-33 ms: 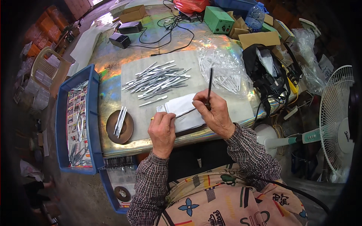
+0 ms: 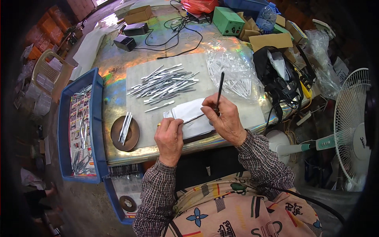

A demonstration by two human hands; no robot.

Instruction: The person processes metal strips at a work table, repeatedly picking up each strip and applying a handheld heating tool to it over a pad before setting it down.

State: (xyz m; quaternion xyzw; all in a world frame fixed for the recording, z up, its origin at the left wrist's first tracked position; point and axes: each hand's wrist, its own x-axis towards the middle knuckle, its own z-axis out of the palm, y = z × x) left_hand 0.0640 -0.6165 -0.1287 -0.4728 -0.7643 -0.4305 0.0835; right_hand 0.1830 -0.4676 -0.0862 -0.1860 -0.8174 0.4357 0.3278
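My left hand (image 2: 169, 138) is closed in a pinch over a white folded cloth or paper pad (image 2: 189, 110) at the table's near edge. Its fingertips hold one end of a thin strip (image 2: 193, 118), which runs right across the pad towards my other hand. My right hand (image 2: 225, 120) grips a slim dark pen-like tool (image 2: 220, 89), tilted nearly upright; its lower end is hidden by the fingers. Beyond the pad, a heap of slim silver and white sticks (image 2: 164, 83) lies on a pale board (image 2: 136, 138), with one stick (image 2: 159, 106) apart from it.
Left of the board, a round brown dish (image 2: 132, 144) holds several sticks. A blue tray (image 2: 101, 158) with more stands at the table's left edge. At the right are a plastic bag of white pieces (image 2: 237, 85), a black bag (image 2: 262, 63) and a fan (image 2: 351, 130). Cables (image 2: 173, 27) lie behind.
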